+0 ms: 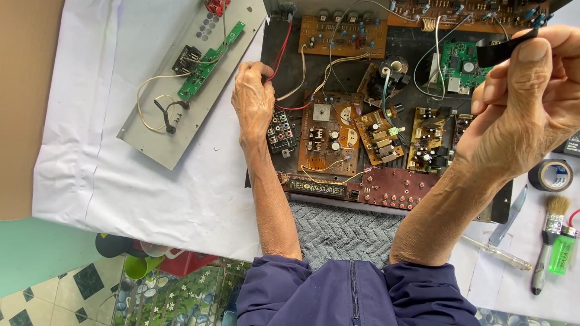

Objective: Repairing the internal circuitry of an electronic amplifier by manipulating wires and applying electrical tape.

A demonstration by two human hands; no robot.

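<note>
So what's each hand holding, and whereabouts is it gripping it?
The right hand pinches a strip of black tape near its right end, between thumb and fingertips. The left hand holds nothing clearly; it rests on the open chassis by red wires.

A narrow dark display strip (pixel 317 188) lies before me; a green lighter (pixel 562 253) bears a printed label.
</note>
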